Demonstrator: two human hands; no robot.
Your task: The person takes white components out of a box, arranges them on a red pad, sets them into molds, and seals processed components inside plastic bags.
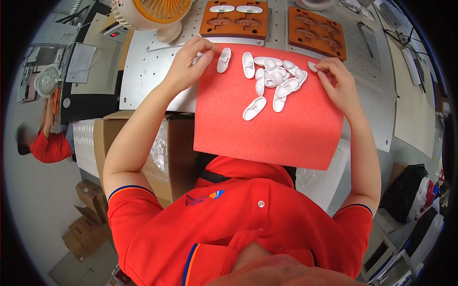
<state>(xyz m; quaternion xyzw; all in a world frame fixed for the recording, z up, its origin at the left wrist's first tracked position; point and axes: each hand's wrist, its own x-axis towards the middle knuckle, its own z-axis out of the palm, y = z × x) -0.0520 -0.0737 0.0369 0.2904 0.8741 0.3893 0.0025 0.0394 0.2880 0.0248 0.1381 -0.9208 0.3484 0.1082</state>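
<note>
My left hand (pixel 188 66) is at the far left edge of the red foam sheet (pixel 267 138), its thumb and fingers closed on a white oval plastic piece that shows only in part. Just right of it lies another white plastic piece (pixel 223 60), hollow side up. At the sheet's right edge, my right hand (pixel 339 83) pinches one more white plastic piece (pixel 312 66) between thumb and fingertips. Between both hands, a loose pile of white plastic pieces (pixel 276 76) rests on the foam, with a single piece (pixel 254 108) apart at its lower left.
Behind the sheet stand two orange-brown fixture blocks; the left block (pixel 234 24) carries two white pieces, the right block (pixel 317 32) shows bare recesses. A fan (pixel 155 14) stands at back left. Below are a cardboard box (pixel 181 152) and, far left, another person (pixel 50 145) in red.
</note>
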